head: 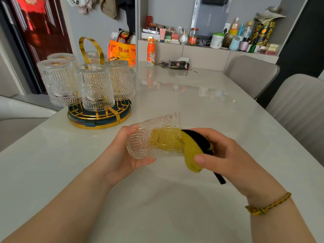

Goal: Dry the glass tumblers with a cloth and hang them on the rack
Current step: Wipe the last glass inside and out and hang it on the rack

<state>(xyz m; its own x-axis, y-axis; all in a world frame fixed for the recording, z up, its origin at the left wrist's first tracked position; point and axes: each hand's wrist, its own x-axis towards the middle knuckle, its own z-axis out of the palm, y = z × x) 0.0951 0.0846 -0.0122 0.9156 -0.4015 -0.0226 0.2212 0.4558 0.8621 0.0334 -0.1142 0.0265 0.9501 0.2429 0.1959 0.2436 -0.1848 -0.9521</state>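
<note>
Head view — both hands work cloth inside tumbler.

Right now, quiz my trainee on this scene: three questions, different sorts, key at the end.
1. True or false: the cloth is pushed inside the tumbler.
2. What does the right hand hold? A. cloth B. bottle C. keys
3. Fill in: on the rack, the tumblers hang mouth ____.
Key: 1 true; 2 A; 3 down.
</note>
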